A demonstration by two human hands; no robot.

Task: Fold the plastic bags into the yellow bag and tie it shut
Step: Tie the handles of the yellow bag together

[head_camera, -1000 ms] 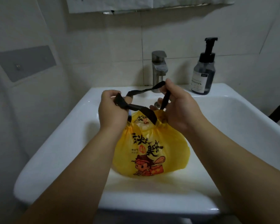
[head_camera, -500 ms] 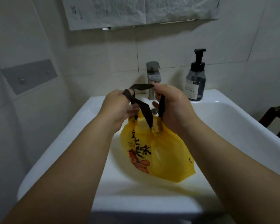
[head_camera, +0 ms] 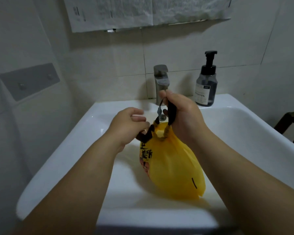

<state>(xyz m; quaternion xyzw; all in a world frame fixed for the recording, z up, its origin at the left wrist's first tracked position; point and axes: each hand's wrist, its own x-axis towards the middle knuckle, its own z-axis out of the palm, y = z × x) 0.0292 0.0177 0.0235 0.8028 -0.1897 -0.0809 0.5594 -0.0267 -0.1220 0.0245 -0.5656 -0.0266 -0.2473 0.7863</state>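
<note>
While the yellow bag (head_camera: pixel 173 167) hangs in the basin of the white sink (head_camera: pixel 58 167), both hands hold it by its black handles. The right hand (head_camera: pixel 185 116) is the higher one, just in front of the faucet (head_camera: pixel 161 82). Its grip is curled round one black strap (head_camera: pixel 172 112), which runs taut down to the bag's gathered mouth. The left hand (head_camera: pixel 127 128) sits lower and to the left. Its grip pinches the other black handle (head_camera: pixel 148 134) close to the mouth, with the upper fingers lying loose. The bag bulges and leans, its bottom toward the sink's near rim; whether it touches the basin I cannot tell. Black characters and a red figure show on its left face. A dark pump bottle (head_camera: pixel 206 85) stands on the back ledge, right of the faucet. Printed paper sheets (head_camera: pixel 143 12) hang on the tiled wall above.
</note>
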